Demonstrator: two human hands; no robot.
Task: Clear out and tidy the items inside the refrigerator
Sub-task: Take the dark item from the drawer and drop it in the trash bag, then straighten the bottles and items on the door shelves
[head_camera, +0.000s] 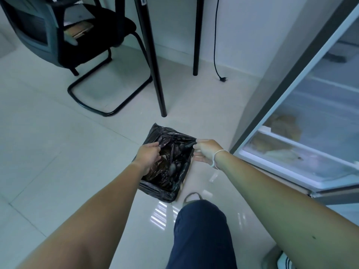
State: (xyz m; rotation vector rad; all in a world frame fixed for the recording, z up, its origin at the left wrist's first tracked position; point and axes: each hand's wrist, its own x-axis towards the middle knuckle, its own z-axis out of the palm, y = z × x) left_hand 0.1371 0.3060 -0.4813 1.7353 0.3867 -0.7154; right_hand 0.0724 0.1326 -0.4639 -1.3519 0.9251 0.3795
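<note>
— What's nearest?

— A knee in dark trousers [202, 235], foot just behind a bin lined with a black bag [165, 183] on the tiled floor [58, 152].

— And the hands?

— The left hand [148, 157] pinches the bag's left rim; the right hand [205, 152] pinches the right rim, stretching the mouth open.

— Room around it?

— Bare tile to the left. Right, the open refrigerator [310, 144] stands near, its lower shelf edge by the right forearm, wrapped food inside. Beyond: two table legs [155, 74], a chair [64, 32], a loose plug [222, 79] by the wall.
</note>
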